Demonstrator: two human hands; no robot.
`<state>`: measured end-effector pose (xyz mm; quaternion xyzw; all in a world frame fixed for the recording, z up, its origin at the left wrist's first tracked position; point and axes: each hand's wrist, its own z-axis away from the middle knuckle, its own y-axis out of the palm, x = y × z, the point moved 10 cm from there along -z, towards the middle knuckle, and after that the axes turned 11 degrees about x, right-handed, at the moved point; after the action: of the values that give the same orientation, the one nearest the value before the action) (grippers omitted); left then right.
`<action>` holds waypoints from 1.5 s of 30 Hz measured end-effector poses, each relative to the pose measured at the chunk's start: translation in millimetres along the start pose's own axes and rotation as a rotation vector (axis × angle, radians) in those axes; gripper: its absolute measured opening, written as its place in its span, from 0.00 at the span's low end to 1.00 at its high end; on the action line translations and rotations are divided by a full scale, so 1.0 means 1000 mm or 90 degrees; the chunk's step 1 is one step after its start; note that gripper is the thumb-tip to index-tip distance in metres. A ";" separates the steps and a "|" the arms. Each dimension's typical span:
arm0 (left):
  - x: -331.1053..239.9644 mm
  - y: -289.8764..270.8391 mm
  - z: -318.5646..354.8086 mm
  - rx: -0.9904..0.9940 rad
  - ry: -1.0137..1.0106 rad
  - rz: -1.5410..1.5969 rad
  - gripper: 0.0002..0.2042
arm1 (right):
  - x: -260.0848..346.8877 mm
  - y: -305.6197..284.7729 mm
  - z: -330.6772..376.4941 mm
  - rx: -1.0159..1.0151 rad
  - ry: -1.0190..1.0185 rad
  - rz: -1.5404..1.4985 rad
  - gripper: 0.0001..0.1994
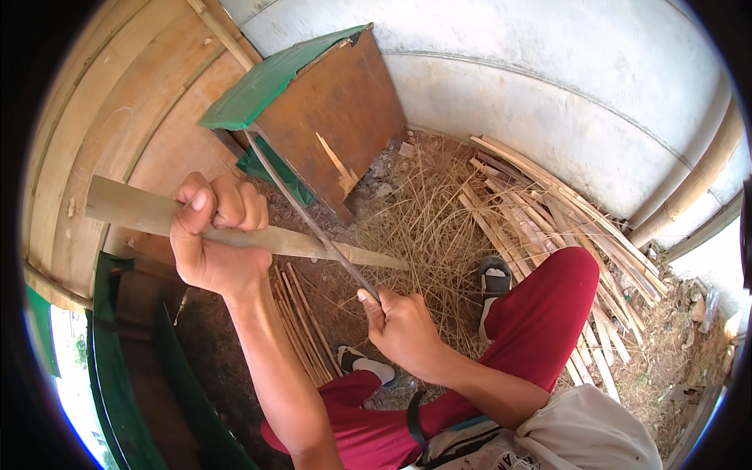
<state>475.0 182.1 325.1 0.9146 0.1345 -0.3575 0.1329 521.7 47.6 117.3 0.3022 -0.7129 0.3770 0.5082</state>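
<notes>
The left hand (220, 254) is at 9 o'clock, made into a fist around a long, flat, pale-tan bamboo strip (294, 242). The strip's wide end sticks out past the fist toward 9 o'clock. Its thin end comes in near the middle, over the dry, yellow-brown straw (427, 207).

The right hand (403, 329) is just below the middle, near 6 o'clock. Its fingers are wrapped tight around one end of a long, thin, grey-brown bar (283, 186). The bar leans up toward 10 o'clock and crosses in front of the strip. I cannot tell if the two touch.

A brown wooden box with a green top (345, 102) stands at 11 o'clock. A messy pile of long, tan, split bamboo sticks (560, 223) lies at 3 o'clock. More thin, brown, straight sticks (301, 329) lie in a row at 7 o'clock. The person's dark red cloth trousers (540, 313) show a bent knee at 4 o'clock.
</notes>
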 end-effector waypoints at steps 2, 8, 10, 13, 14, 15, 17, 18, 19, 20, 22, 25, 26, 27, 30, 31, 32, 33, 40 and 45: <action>0.001 0.007 -0.002 0.036 -0.002 0.007 0.15 | -0.046 0.010 0.000 -0.011 0.080 -0.004 0.14; 0.000 0.006 0.001 0.074 -0.004 0.021 0.15 | -0.041 -0.003 -0.005 0.055 0.151 -0.056 0.16; -0.001 0.010 -0.001 0.081 -0.006 0.023 0.15 | 0.002 -0.010 -0.009 0.047 0.060 -0.089 0.16; -0.001 0.017 -0.001 0.110 -0.015 0.031 0.15 | 0.006 -0.011 -0.011 0.038 0.025 0.011 0.16; 0.000 0.020 0.000 0.135 -0.022 0.035 0.15 | -0.010 -0.006 -0.013 0.044 0.053 -0.018 0.16; 0.001 0.024 -0.001 0.166 -0.025 0.042 0.15 | -0.034 -0.001 -0.017 0.045 0.079 -0.046 0.15; -0.001 0.022 -0.004 0.177 -0.029 0.061 0.15 | -0.034 -0.003 -0.026 0.052 0.070 -0.039 0.15; 0.000 0.019 -0.002 0.176 -0.037 0.071 0.14 | -0.022 -0.008 -0.031 0.060 0.048 -0.004 0.15; -0.001 0.018 -0.001 0.174 -0.037 0.077 0.14 | -0.011 -0.011 -0.033 0.067 0.027 0.032 0.15; -0.002 0.017 0.001 0.173 -0.036 0.082 0.14 | 0.002 -0.013 -0.030 0.062 -0.009 0.044 0.15; 0.000 0.020 0.000 0.183 -0.032 0.093 0.14 | 0.021 -0.020 -0.026 0.046 -0.082 0.076 0.16; 0.003 0.031 -0.002 0.202 -0.031 0.100 0.14 | -0.024 -0.015 -0.022 0.034 0.000 0.094 0.17; 0.003 0.031 -0.002 0.202 -0.032 0.103 0.14 | -0.038 -0.013 -0.023 0.058 0.036 0.042 0.16; 0.003 0.031 -0.001 0.201 -0.033 0.102 0.14 | -0.032 -0.014 -0.025 0.059 0.024 0.053 0.16; 0.002 0.022 -0.003 0.163 -0.046 0.090 0.14 | -0.003 -0.023 -0.033 0.085 -0.004 0.071 0.15; 0.001 0.021 -0.002 0.170 -0.051 0.090 0.14 | 0.017 -0.026 -0.033 0.111 -0.007 0.065 0.14; -0.001 0.019 -0.001 0.176 -0.056 0.091 0.14 | 0.027 -0.025 -0.032 0.137 -0.011 0.059 0.14; 0.000 0.019 0.001 0.180 -0.062 0.095 0.14 | 0.026 -0.025 -0.030 0.123 -0.024 0.074 0.13; -0.007 0.013 0.003 0.186 -0.050 0.092 0.14 | -0.011 -0.017 -0.036 0.142 -0.027 0.079 0.13; 0.000 0.030 0.005 0.215 -0.046 0.106 0.13 | 0.023 -0.027 -0.034 0.149 -0.077 0.142 0.15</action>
<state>481.6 152.5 325.9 0.9184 -0.0085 -0.3954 0.0113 553.8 61.2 151.9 0.3006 -0.7225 0.4929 0.3804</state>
